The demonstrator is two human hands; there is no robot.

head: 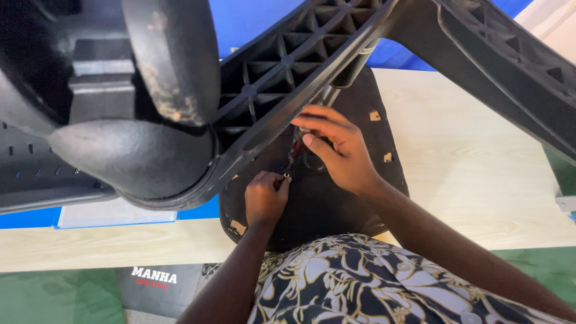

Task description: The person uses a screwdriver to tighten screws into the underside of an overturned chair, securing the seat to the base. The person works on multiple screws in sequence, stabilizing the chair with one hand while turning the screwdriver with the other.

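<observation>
Upturned office chair (pixel 312 198) lies seat-down on tabletop (pixel 480 180); left hand (pixel 265 197) fisted around small tool (pixel 292 157) under the base; right hand (pixel 336 150) loosely curled, fingers touching seat underside beside gas cylinder (pixel 351 69).

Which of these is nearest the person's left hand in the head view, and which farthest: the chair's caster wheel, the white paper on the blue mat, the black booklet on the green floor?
From the left hand:
1. Caster wheel, up and to its left.
2. Black booklet, below left on the floor.
3. White paper, far left on the mat.
The last two are nearly too close to call.
</observation>
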